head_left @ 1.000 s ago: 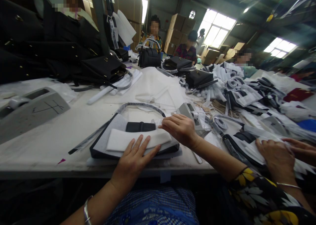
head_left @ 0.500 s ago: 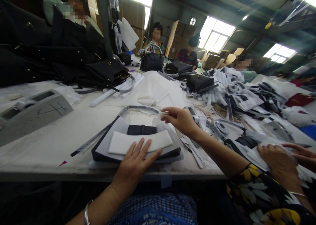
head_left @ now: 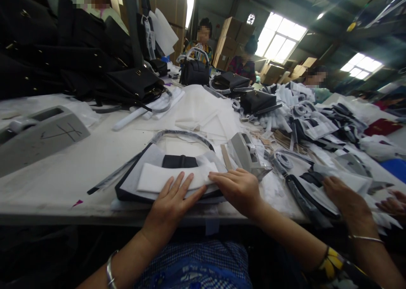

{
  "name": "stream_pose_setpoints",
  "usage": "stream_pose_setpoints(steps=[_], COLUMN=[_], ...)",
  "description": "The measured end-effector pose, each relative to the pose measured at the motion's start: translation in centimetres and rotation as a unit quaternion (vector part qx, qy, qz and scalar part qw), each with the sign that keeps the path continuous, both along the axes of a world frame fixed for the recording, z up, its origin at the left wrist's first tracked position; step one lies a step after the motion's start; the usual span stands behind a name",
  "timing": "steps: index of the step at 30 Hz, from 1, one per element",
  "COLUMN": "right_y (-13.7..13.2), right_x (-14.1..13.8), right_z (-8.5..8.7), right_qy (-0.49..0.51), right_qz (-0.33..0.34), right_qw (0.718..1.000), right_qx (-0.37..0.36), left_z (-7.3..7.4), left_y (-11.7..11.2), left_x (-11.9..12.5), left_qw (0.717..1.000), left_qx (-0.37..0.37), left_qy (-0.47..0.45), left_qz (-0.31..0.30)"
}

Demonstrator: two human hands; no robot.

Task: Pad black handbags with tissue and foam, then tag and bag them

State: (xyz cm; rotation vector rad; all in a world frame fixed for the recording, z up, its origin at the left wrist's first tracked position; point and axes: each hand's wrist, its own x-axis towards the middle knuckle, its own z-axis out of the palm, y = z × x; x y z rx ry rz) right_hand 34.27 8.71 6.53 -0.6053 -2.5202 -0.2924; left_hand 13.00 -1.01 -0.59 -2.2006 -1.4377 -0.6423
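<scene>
A black handbag [head_left: 127, 194] lies flat before me, with thin white wrapping sheet [head_left: 129, 180] over its front and its handle [head_left: 182, 133] wrapped in clear plastic. Across the front sits a white foam strip [head_left: 155, 177], below a black strap tab [head_left: 179, 161]. My left hand [head_left: 174, 206] rests flat on the strip's lower edge, fingers spread. At the strip's right end, my right hand [head_left: 242, 191] has its fingers together, their tips touching the strip; whatever is under them is hidden. Left of the bag lies a plastic-wrapped strap [head_left: 111, 177].
Grey tape dispensers stand on the right [head_left: 244, 151] and left [head_left: 60, 130]. Black handbags [head_left: 85, 69] are piled at the back left. White sheets [head_left: 203, 107] lie behind my bag. A co-worker's hand [head_left: 345, 200] handles another bag at the right.
My right hand has come down and toward me, from beside the handle to the foam strip's right end. The small whitish piece it pinched no longer shows. My left hand stays on the strip.
</scene>
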Motion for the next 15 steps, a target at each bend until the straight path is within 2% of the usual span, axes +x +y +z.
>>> stream_pose_setpoints(steps=[7,15], right_y=[-2.8,-4.4], right_x=[0.9,1.7], right_z=[-2.0,-4.1], right_qy=[0.025,0.047], right_qz=[-0.025,-0.032], right_qw=[0.999,0.997], right_qx=[-0.017,-0.053], left_z=[-0.4,-0.4], left_y=[0.0,-0.1], left_x=[-0.1,-0.3], left_qw=[1.000,1.000], left_qx=[-0.024,-0.026], left_qy=[-0.013,0.004], left_qz=[-0.004,-0.006])
